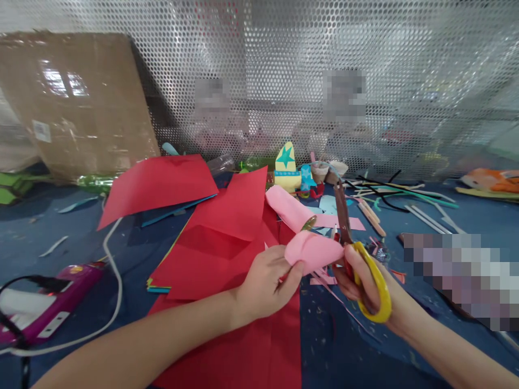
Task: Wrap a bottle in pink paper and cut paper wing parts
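Note:
Between the thumb and fingers of my left hand (270, 281) is a pink paper piece (314, 251) with a rounded outline. My right hand (360, 275) grips scissors with yellow handles (383, 297); their dark blades (341, 213) point up and away from me. The right fingertips touch the pink piece's right end. Just beyond it lies a rolled pink paper tube (290, 208), with a flat pink strip (340, 221) beside it. Red paper sheets (219, 259) are stacked beneath and left of my left hand.
A purple power strip (60, 302) with a white cable (115, 292) lies at left. A cardboard box (81, 102) leans against the perforated metal screen (275, 65). A yellow paper craft with blue stars (287, 167), sticks and pipe cleaners (405, 192) lie at the back.

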Demonstrator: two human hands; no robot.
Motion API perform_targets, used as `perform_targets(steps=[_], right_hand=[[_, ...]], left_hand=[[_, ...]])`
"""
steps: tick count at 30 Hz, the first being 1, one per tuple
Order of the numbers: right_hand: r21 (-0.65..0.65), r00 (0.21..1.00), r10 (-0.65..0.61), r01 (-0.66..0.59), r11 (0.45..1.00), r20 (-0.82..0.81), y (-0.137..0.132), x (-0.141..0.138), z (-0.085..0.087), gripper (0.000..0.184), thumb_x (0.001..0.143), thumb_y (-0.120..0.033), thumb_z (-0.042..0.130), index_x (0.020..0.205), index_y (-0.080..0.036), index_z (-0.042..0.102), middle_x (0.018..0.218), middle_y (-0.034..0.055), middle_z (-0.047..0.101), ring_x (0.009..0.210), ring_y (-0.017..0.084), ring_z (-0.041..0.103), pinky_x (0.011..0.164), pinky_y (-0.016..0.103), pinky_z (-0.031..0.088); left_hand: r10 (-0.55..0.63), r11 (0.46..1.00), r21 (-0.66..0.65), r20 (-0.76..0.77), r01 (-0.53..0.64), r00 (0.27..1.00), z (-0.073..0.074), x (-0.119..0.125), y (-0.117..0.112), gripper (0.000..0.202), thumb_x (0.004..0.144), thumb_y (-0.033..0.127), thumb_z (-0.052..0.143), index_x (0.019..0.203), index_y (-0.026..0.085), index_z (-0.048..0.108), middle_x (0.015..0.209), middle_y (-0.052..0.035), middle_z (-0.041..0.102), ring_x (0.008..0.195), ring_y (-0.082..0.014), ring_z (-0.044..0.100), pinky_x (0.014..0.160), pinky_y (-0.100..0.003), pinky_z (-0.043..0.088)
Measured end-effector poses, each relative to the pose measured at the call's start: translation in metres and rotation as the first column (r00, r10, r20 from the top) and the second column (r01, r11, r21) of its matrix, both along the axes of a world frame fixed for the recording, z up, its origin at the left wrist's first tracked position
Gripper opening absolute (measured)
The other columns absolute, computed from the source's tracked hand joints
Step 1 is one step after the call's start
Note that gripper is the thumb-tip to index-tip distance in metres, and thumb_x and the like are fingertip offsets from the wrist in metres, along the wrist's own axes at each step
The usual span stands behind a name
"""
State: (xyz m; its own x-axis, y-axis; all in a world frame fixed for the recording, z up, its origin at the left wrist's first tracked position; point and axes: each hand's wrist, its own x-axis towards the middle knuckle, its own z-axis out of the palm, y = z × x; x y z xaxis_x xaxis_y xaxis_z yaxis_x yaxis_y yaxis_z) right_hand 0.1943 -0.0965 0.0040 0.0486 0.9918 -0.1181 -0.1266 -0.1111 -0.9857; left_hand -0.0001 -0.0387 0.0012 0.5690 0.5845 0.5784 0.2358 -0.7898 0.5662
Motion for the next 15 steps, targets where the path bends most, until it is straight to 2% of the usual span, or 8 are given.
perform_targets(steps=[3, 7, 9, 12, 15], right_hand=[[0.002, 1.000, -0.013, 0.013, 1.000, -0.011, -0.0007, -0.0032, 0.0012, 0.043, 0.081, -0.063, 0.061, 0.068, -0.024, 0.047, 0.041, -0.0103, 0.033, 0.037, 0.007, 0.021, 0.039, 0.024, 0.019], [0.013, 1.000, -0.004, 0.005, 1.000, -0.031, 0.0000, -0.0063, -0.0012, 0.040, 0.083, -0.059, 0.059, 0.068, -0.024, 0.048, 0.040, -0.0098, 0.034, 0.036, 0.008, 0.025, 0.039, 0.025, 0.024], [0.011, 0.999, 0.010, -0.009, 1.000, -0.040, 0.0003, -0.0059, -0.0041, 0.037, 0.083, -0.056, 0.062, 0.070, -0.024, 0.049, 0.041, -0.0094, 0.037, 0.037, 0.009, 0.028, 0.040, 0.025, 0.028], [0.006, 0.999, 0.022, -0.022, 1.000, -0.033, 0.0000, -0.0035, -0.0072, 0.034, 0.081, -0.056, 0.064, 0.077, -0.024, 0.052, 0.043, -0.0100, 0.038, 0.037, 0.008, 0.029, 0.041, 0.024, 0.031], [0.022, 0.999, 0.007, -0.008, 1.000, 0.045, -0.0011, -0.0013, -0.0044, 0.036, 0.082, -0.058, 0.062, 0.079, -0.024, 0.051, 0.047, -0.0097, 0.039, 0.039, 0.008, 0.032, 0.042, 0.024, 0.034]], left_hand=[[-0.118, 0.993, 0.017, 0.000, 0.118, 0.993, 0.0025, -0.0019, -0.0011, 0.032, 0.093, 0.021, 0.038, 0.101, 0.015, 0.069, 0.100, -0.0152, 0.072, 0.103, -0.0254, 0.065, 0.094, -0.037, 0.048], [-0.212, 0.977, 0.021, 0.005, 0.212, 0.977, 0.0040, -0.0030, -0.0009, 0.039, 0.092, 0.018, 0.037, 0.122, 0.015, 0.061, 0.115, -0.0176, 0.068, 0.110, -0.0258, 0.062, 0.093, -0.037, 0.049], [-0.209, 0.978, 0.030, 0.020, 0.208, 0.978, 0.0028, -0.0035, -0.0002, 0.038, 0.092, 0.019, 0.037, 0.119, 0.014, 0.063, 0.114, -0.0186, 0.068, 0.106, -0.0267, 0.063, 0.090, -0.038, 0.050], [-0.217, 0.976, 0.024, 0.063, 0.216, 0.974, 0.0004, -0.0048, 0.0004, 0.036, 0.093, 0.022, 0.034, 0.103, 0.015, 0.068, 0.111, -0.0182, 0.068, 0.103, -0.0269, 0.063, 0.090, -0.038, 0.049], [-0.186, 0.974, -0.106, 0.129, 0.200, 0.974, -0.0010, -0.0052, -0.0001, 0.040, 0.096, 0.026, 0.032, 0.097, 0.017, 0.070, 0.105, -0.0151, 0.069, 0.101, -0.0257, 0.064, 0.093, -0.036, 0.047]])
